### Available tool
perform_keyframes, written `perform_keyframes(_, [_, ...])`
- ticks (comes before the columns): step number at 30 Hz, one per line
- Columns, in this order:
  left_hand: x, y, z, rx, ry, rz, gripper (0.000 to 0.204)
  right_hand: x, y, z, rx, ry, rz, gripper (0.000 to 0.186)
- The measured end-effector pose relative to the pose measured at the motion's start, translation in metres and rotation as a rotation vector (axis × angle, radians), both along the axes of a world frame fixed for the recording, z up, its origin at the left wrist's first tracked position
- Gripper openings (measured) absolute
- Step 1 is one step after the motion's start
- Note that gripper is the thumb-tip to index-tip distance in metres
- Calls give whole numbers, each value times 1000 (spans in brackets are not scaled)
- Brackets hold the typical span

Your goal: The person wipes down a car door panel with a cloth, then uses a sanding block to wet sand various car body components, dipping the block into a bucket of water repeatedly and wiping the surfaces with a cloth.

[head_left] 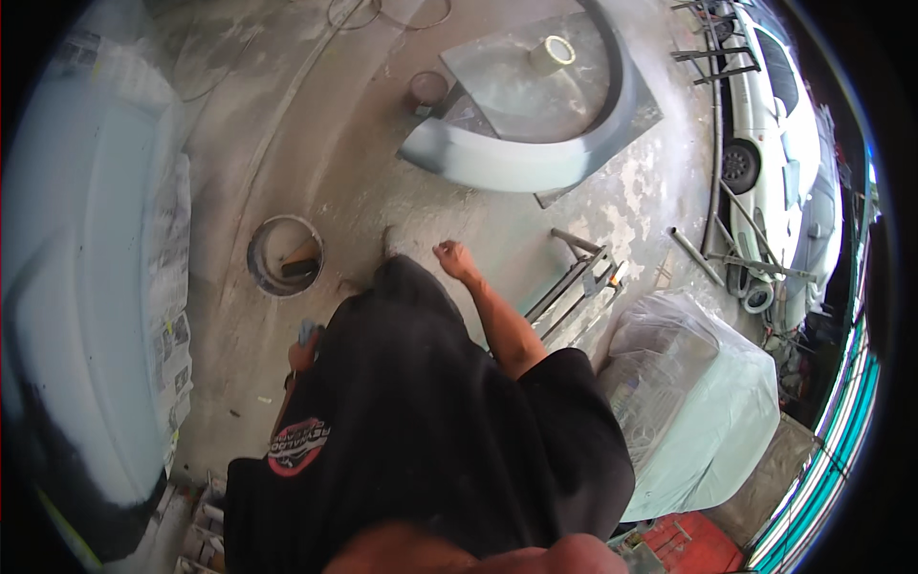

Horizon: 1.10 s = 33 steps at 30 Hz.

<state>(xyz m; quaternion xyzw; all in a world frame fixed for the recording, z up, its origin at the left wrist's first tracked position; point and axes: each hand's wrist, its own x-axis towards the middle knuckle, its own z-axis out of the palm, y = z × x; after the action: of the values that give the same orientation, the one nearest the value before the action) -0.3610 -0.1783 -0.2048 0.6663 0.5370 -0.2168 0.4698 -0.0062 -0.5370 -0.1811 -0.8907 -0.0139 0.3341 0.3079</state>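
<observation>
My left hand (302, 357) is low beside my left side, partly hidden by my dark shirt. Its fingers are closed round a small blue-grey object (308, 331) whose kind I cannot make out. My right hand (455, 258) hangs in front of me over the concrete floor, fingers curled in, with nothing visible in them. A round bucket (258, 260) stands ahead of my left hand, with a dark block-like thing (300, 269) inside. Farther off, a curved grey-white car body panel (516, 165) lies round a flat sheet (488, 67).
At left is a large grey panel (86, 249) edged with newspaper (174, 316). A metal stand (579, 277) is near my right arm. Beyond it sit a plastic-covered bulk (703, 411) and a white car (765, 124). A small can (427, 90) and a tape roll (550, 57) lie ahead.
</observation>
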Motion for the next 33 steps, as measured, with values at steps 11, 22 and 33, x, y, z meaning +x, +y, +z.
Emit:
perform_keyframes(11, [90,7,82,176,-275,-69,42,-9,-32,-31,-80,155,-94,52])
perform_keyframes(22, [38,36,30,192,-176,-384,38,-16,-39,-51,-149,157,-78,47])
perform_keyframes(33, [129,42,79,310,-206,-348,33,-6,-25,-45,-50,89,-203,51])
